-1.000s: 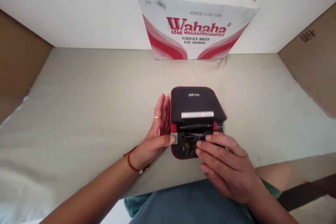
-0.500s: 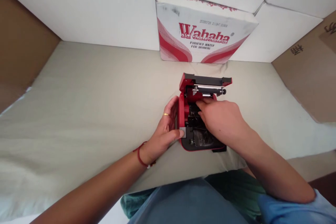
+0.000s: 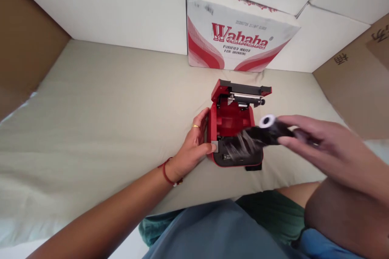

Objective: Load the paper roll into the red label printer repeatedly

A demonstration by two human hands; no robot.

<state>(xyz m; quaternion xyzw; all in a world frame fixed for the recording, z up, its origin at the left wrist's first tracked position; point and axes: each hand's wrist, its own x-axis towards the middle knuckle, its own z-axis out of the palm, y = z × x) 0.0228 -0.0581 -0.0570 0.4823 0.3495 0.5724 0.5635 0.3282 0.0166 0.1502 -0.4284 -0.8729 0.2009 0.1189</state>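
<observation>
A small red and black printer (image 3: 214,123) stands on the cloth with its lid (image 3: 243,89) raised. My left hand (image 3: 194,139) holds the printer's left side, fingers along the outer wall and thumb on the grey front corner. Over the printer's right side, my right hand (image 3: 322,145) pinches a black ribbon roll (image 3: 278,129) with a white core end. From this roll a dark, shiny strip of film (image 3: 244,143) trails left across the printer's front, blurred by motion. The red inside of the printer shows behind the film.
A Wahaha water carton (image 3: 240,44) stands behind the printer against white boxes (image 3: 130,8). Brown cardboard (image 3: 27,48) rises at the left, and more cardboard (image 3: 358,81) at the right. The pale cloth (image 3: 115,113) covers the surface; its front edge lies near my lap.
My right hand has come out of the printer and moved right, lifting the black ribbon roll with its film trailing. The left hand keeps its hold on the printer.
</observation>
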